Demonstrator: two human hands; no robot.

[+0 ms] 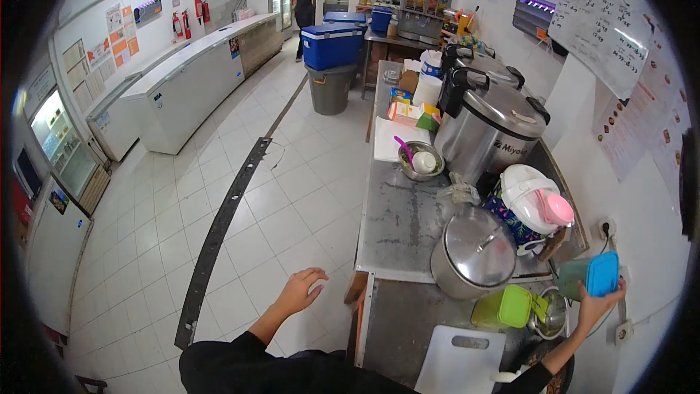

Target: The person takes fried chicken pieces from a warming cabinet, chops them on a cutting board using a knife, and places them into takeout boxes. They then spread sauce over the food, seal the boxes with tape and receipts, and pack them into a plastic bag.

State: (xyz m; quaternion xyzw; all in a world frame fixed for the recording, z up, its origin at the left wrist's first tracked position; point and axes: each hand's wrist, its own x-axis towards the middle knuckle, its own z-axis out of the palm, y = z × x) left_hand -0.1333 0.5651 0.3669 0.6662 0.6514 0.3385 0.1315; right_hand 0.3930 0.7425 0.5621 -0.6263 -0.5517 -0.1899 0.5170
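Note:
My right hand grips a plastic food container with a blue lid, tilted beside the wall at the right. My left hand hangs over the tiled floor, holding nothing, its fingers apart. Near my right arm a green-lidded plastic container lies by a metal bowl. A white cutting board lies on the counter in front of me. Partly hidden by my right forearm is a dark pan with food in it.
A lidded steel pot, a patterned rice cooker and large steel cookers line the counter. A bowl with a purple spoon sits behind. Freezers stand left; a person stands far back near blue coolers.

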